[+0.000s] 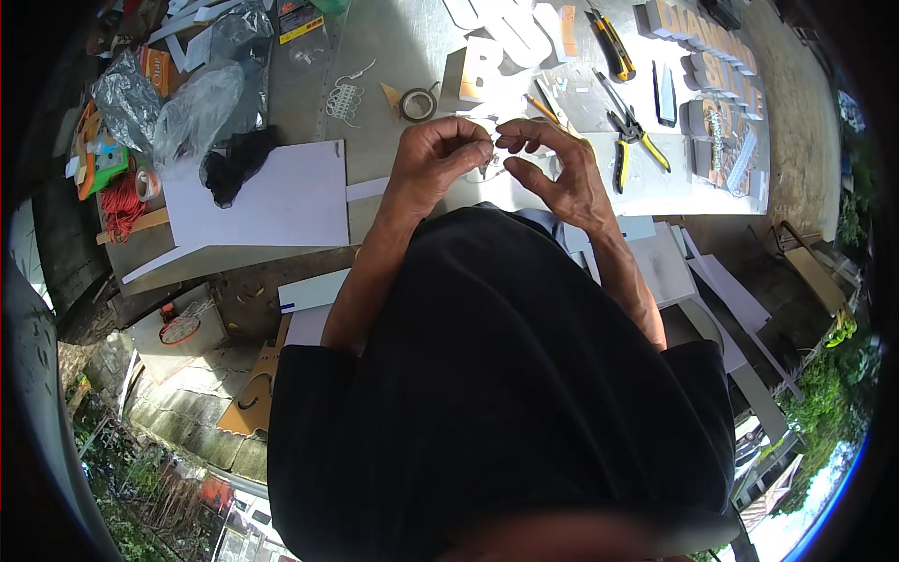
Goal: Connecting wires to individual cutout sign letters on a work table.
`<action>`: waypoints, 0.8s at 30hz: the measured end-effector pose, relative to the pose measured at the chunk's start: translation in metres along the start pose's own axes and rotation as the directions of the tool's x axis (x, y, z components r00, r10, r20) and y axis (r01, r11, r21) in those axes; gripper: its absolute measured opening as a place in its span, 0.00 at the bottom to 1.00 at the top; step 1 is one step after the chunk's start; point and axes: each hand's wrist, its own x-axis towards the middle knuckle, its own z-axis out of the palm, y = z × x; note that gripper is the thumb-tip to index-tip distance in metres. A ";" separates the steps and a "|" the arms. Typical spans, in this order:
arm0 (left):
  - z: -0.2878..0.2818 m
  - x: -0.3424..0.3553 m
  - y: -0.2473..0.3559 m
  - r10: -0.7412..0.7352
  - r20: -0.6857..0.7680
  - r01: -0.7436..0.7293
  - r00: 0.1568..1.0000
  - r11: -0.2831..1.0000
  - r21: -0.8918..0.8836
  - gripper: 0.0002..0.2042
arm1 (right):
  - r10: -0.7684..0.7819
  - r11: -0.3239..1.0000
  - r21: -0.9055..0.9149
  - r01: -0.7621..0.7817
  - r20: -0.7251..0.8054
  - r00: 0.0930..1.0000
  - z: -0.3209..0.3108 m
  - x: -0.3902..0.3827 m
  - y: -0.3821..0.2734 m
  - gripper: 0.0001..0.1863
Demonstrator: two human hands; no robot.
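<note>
My left hand (442,161) is closed in a pinch over the bright near middle of the table. Whatever lies between its thumb and forefinger is too small to name. Just to its right, my right hand (566,174) is held with thumb and fingers apart, and I see nothing in it. Beyond the left hand lies a roll of tape (418,105). A white block letter (479,71) stands farther off. Beside the right hand rest a yellow pencil (542,109) and yellow-and-black pliers (633,137).
A yellow-and-black utility knife (612,47) lies at the back. Rows of block letters (700,32) stand at the far right. On the left are a white sheet (272,197), a clear plastic bag (197,110), a black cloth (238,167), red cord (122,204) and white thin wire (345,99).
</note>
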 end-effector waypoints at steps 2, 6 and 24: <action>-0.001 -0.002 0.000 0.035 0.034 -0.037 0.999 0.997 0.067 0.03 | -0.068 0.997 -0.031 0.068 0.002 0.998 -0.004 0.000 0.005 0.18; 0.002 -0.004 0.004 0.042 0.044 -0.049 0.998 0.984 0.174 0.04 | -0.211 0.960 -0.189 0.205 -0.014 0.977 -0.012 0.004 0.001 0.13; 0.006 -0.002 0.009 0.054 0.034 -0.062 0.998 0.959 0.275 0.06 | -0.236 0.943 -0.252 0.215 -0.055 0.970 -0.009 0.004 0.001 0.07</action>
